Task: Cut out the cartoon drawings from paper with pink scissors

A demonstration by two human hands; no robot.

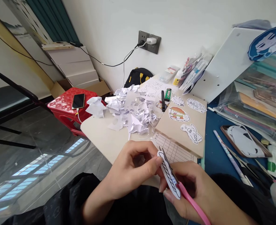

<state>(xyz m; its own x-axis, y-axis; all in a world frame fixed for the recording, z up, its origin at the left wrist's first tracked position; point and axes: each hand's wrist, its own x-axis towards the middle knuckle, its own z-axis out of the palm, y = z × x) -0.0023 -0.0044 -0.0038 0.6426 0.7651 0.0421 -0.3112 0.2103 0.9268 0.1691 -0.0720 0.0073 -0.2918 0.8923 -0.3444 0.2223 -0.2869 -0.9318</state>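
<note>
The paper cutout (172, 181), just before the table (100, 137) edge, is pinched by the left hand (130, 168); pink scissors (193, 201) are gripped in the right hand (199, 190). The outline is judged best followed by turning the paper, not the blades

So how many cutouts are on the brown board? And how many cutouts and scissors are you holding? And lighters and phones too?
Board cutouts: 3
Held cutout: 1
Held scissors: 1
Lighter: 1
Phone: 1
Total: 7
</note>
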